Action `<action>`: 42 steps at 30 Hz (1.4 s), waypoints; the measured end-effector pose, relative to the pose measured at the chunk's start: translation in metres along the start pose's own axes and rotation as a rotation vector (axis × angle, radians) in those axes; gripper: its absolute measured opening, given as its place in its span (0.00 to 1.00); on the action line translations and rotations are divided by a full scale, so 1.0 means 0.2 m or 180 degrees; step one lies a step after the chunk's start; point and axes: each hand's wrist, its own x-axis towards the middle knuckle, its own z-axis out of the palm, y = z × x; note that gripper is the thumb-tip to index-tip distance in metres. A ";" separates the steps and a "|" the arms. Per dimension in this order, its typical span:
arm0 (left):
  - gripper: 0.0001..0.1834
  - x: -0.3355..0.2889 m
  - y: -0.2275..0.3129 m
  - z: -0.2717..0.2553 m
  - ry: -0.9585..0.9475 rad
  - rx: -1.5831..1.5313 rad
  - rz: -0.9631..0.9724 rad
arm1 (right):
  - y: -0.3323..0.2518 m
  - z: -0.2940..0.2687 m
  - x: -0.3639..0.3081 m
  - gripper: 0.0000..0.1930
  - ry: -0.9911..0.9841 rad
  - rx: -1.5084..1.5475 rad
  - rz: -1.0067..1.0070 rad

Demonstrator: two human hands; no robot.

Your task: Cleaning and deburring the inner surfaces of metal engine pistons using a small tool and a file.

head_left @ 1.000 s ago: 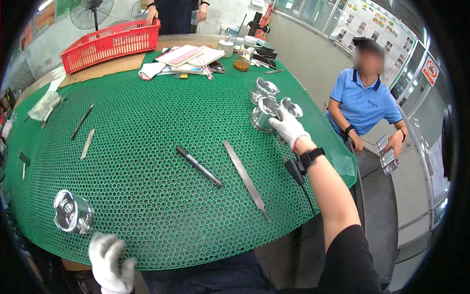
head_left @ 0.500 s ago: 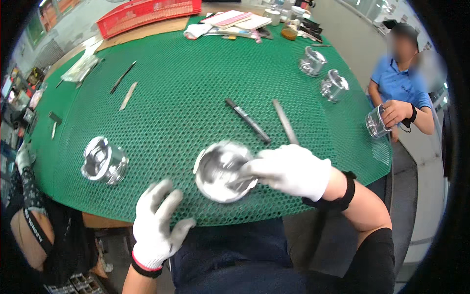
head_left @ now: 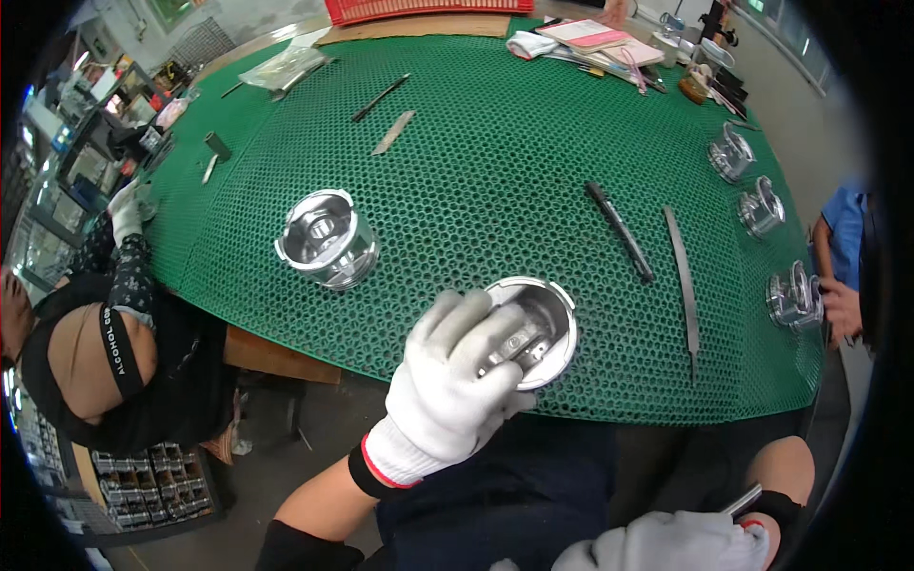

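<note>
The left hand (head_left: 443, 385) grips one piston (head_left: 552, 328); a second piston (head_left: 356, 252) rests untouched, ten o'clock; the right hand (head_left: 666, 542) shows no clear hold.

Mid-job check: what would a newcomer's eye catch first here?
First, the white-gloved left hand gripping a shiny piston near the front edge of the green mat. Then a second piston, farther left on the mat, and the bright red basket beyond its far edge.
</note>
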 end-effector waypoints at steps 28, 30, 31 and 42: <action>0.23 -0.17 0.05 0.00 -0.0263 0.0061 -0.1325 | 0.57 0.40 -0.05 0.15 0.0351 0.0992 0.1863; 0.23 -0.17 0.05 0.00 -0.0316 0.0100 -0.1328 | 0.60 0.44 -0.05 0.15 0.0490 0.0617 0.2061; 0.23 -0.17 0.05 0.00 -0.0312 0.0108 -0.1303 | 0.58 0.47 -0.04 0.15 0.0717 0.0666 0.2083; 0.21 -0.16 0.06 0.03 -0.0353 0.0139 -0.1248 | 0.45 0.66 -0.02 0.21 -0.0109 0.6167 0.1293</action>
